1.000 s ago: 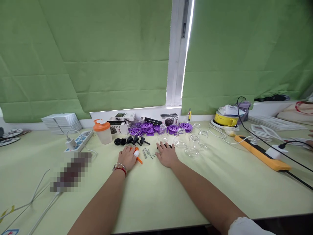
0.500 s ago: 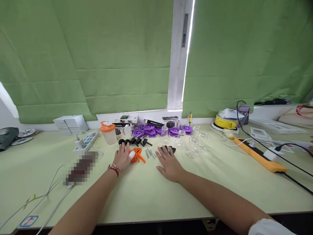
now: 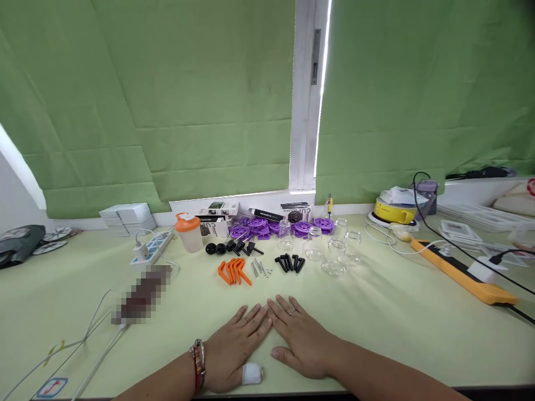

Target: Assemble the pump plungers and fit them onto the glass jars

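Note:
My left hand (image 3: 234, 348) lies flat on the table near its front edge, fingers stretched out, a white wrap on the thumb. Flat beside it rests my right hand (image 3: 298, 337), the fingertips of the two meeting. Neither holds anything. Beyond them lie orange bent handles (image 3: 234, 272), several silver screws (image 3: 258, 268) with tiny bits of hardware, and short black angled pieces (image 3: 290, 262). Behind these sit black round-headed parts (image 3: 220, 249) and purple spoked plastic pieces (image 3: 259, 225). Clear glass-like vessels (image 3: 335, 256) stand to the right.
An orange-lidded shaker cup (image 3: 189, 233) stands at the back left, near a white-blue power strip (image 3: 154, 247). On the right are an orange power strip (image 3: 463, 271), cables and a yellow pot (image 3: 394, 211). Printed boxes (image 3: 296, 212) line the wall. A blurred dark object (image 3: 142, 295) lies left.
Both hands have drawn back toward me from the orange handles and the black pieces. They have come together at the table's front, uncovering those parts.

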Demonstrator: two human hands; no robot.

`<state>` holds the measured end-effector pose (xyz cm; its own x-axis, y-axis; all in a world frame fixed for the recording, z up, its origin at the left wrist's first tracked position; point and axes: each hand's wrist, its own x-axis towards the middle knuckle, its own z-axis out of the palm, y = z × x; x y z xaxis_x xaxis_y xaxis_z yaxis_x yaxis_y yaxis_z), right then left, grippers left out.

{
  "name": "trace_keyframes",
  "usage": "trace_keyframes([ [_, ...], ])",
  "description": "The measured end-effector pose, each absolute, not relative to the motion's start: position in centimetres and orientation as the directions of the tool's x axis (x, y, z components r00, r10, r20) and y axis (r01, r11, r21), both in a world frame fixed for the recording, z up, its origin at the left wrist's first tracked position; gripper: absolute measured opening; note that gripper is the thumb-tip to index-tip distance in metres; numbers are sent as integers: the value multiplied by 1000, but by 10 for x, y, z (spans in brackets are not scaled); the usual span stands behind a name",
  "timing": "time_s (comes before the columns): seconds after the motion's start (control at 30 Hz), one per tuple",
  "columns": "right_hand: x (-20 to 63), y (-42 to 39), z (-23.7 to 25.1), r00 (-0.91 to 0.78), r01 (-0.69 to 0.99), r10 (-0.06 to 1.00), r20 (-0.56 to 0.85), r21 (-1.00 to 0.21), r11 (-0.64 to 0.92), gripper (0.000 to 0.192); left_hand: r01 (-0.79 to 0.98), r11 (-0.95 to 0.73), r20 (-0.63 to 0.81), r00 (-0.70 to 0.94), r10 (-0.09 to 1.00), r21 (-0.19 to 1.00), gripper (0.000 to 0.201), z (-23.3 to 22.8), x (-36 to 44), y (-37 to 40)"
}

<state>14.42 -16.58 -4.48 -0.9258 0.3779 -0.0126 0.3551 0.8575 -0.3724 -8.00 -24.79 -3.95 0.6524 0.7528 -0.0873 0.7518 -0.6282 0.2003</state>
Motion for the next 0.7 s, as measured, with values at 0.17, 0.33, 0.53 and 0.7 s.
trace_keyframes([
  [0.17,145,-162,-44,-933,328,361,0,-417,848,71,794,-602,15,603,797,81,79,-27,-84,-218],
  [0.33,146,-160,-39,-938,322,343,-46,-479,817,73,982,-155,170,173,970,-111,59,2,-95,-121],
  [0.53,147,-157,-39,-944,298,329,-34,-519,801,75,994,-67,80,74,994,-88,53,-3,-118,-36],
  [0.7,148,-152,-45,-949,272,314,-14,-536,799,74,998,-61,75,61,995,1,33,-18,-120,-25],
])
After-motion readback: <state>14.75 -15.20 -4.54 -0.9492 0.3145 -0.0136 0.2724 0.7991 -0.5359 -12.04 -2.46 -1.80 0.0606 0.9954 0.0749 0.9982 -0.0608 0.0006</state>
